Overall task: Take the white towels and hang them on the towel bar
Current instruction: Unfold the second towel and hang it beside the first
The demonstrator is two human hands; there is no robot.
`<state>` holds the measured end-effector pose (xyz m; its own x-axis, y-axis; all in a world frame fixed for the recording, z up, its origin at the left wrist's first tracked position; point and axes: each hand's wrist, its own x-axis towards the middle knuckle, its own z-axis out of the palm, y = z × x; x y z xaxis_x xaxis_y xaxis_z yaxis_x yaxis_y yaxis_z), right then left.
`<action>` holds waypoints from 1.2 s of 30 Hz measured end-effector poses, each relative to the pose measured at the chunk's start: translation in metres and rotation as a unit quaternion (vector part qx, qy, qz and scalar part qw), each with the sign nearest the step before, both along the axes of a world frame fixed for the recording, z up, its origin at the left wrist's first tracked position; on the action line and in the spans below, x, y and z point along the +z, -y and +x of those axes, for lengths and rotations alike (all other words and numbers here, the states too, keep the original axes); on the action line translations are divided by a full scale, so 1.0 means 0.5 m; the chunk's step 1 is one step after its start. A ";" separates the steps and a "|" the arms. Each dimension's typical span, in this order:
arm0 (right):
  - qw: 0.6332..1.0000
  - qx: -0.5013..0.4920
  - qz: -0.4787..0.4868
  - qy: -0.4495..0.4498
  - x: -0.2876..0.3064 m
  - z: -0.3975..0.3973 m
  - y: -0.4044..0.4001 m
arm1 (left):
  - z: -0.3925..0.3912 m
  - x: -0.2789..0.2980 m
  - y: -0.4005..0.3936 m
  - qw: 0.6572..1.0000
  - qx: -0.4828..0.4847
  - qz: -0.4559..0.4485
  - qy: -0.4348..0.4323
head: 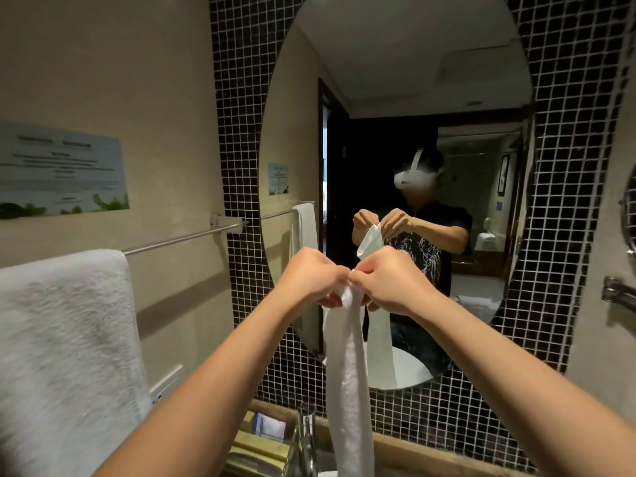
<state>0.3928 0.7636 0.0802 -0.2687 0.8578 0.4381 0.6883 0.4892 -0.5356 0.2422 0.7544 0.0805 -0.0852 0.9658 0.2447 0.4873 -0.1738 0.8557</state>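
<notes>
A beige bathroom wall fills the left of the frame, dark mosaic tile and an oval mirror (pixel 395 132) the middle and right. At far left one white towel (pixel 62 339) already hangs over the towel bar (pixel 182 238), which runs from there up and rightward to its bracket at the edge of the tile; the stretch of rod between that towel and the bracket is bare.

At frame centre my left hand (pixel 309 277) and my right hand (pixel 392 280) meet knuckle to knuckle, both pinched shut on the top edge of a second white towel (pixel 347 373). It hangs bunched into a narrow strip, its long axis straight down toward the tap (pixel 306 438) at the bottom edge.

The bar lies left of my fingers and a little higher, so my left hand is the nearer one. I judge the towel wants spreading along its top edge first, then carrying leftward onto the bare rod.
</notes>
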 end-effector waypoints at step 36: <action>0.998 0.033 0.050 0.028 0.055 0.002 -0.014 | -0.143 -0.003 -0.040 0.938 -0.280 -0.063 -0.194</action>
